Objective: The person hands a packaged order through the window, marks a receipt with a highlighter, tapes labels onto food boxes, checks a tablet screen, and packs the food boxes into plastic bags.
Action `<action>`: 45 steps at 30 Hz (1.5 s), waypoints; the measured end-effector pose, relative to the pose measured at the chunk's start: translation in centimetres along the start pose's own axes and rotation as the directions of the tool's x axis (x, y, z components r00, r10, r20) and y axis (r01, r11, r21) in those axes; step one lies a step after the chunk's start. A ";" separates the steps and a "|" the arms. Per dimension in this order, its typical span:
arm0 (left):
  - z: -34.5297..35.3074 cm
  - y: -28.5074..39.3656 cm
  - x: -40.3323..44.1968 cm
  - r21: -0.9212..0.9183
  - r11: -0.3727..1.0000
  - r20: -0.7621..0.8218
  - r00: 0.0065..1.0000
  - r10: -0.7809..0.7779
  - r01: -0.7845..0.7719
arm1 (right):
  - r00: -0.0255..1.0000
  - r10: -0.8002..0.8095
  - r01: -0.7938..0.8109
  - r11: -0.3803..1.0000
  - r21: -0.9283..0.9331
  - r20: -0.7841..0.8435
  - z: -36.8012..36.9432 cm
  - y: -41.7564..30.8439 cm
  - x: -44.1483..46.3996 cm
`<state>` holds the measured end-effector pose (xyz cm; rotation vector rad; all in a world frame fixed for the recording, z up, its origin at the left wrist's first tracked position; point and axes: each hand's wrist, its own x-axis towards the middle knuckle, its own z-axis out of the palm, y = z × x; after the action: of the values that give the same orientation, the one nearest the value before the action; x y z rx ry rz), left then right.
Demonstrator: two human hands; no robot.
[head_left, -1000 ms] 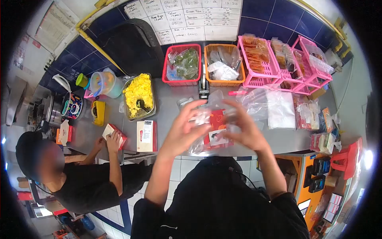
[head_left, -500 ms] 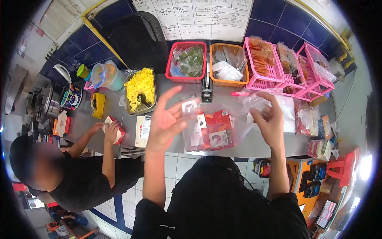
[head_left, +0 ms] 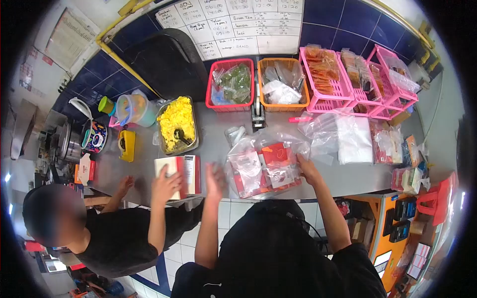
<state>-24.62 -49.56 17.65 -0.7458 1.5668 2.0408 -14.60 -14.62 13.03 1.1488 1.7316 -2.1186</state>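
A clear plastic bag (head_left: 271, 140) lies on the steel counter in front of me, with red-and-white boxes (head_left: 278, 156) inside it. At the bag's right side, my right hand (head_left: 309, 170) grips its edge with bent fingers. My left hand (head_left: 214, 183) is off the bag, between it and a red-and-white box (head_left: 193, 175) with a printed label. Motion smears its fingers, so whether they are apart or closed is unclear. Beside that labelled box, a co-worker's hand (head_left: 166, 185) rests on another pale-topped box (head_left: 161, 164).
A tray of yellow food (head_left: 175, 115) with a black scoop stands behind the boxes. Along the wall are a red basket (head_left: 230, 107), an orange basket (head_left: 283, 105) and pink racks (head_left: 333, 102) of packets. Flat plastic bags (head_left: 354, 141) lie right; a yellow tape dispenser (head_left: 127, 146) stands left.
The bag of boxes has come down onto the counter. My left hand has left it and moved down; my right hand has moved lower along its side. The co-worker's box has moved beside the labelled one.
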 end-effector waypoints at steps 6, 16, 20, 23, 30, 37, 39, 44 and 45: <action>1.6 -7.5 4.0 -0.029 0.992 0.401 0.911 -0.100 0.122 | 0.996 -0.025 0.011 0.988 0.156 0.085 0.4 1.8 2.0; 7.1 -5.1 0.4 -0.093 0.992 0.407 0.906 0.116 -0.086 | 0.941 -0.337 0.312 0.906 -0.285 -0.041 -2.2 0.2 -2.0; 3.1 -6.0 1.6 -0.118 0.986 0.302 0.950 -0.075 0.115 | 0.857 -0.485 0.436 0.508 -0.743 0.171 0.2 -14.9 -15.6; 2.2 -6.6 1.8 -0.142 0.965 0.163 0.956 0.243 -0.220 | 0.743 -0.509 0.664 0.484 -0.569 0.434 4.5 -15.3 -18.8; 5.8 -3.0 -4.8 0.297 0.512 0.626 0.569 0.533 -0.806 | 0.544 -0.677 0.838 0.467 -0.281 0.496 11.1 -10.6 -15.4; 5.1 -1.9 -9.4 -0.183 0.838 0.598 0.618 0.510 -0.515 | 0.782 -0.582 0.602 0.614 -0.511 0.221 8.5 -15.6 -16.5; 6.1 -1.9 -9.3 0.354 0.332 0.610 0.485 0.627 -0.874 | 0.686 -0.650 0.599 0.248 -0.761 0.328 7.1 -17.1 -17.9; 12.6 -6.1 -2.6 0.586 -0.092 0.608 0.361 0.707 -0.805 | 0.656 -0.525 0.463 -0.288 -0.839 0.542 9.3 -14.6 -23.1; 14.1 -5.6 -2.3 0.639 -0.144 0.594 0.365 0.717 -0.756 | 0.644 -0.480 0.431 -0.417 -0.800 0.596 9.7 -13.6 -23.6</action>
<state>-21.28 -34.63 18.01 0.9318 3.0478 1.1296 -10.49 -26.70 39.00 -0.2746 3.0930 0.0292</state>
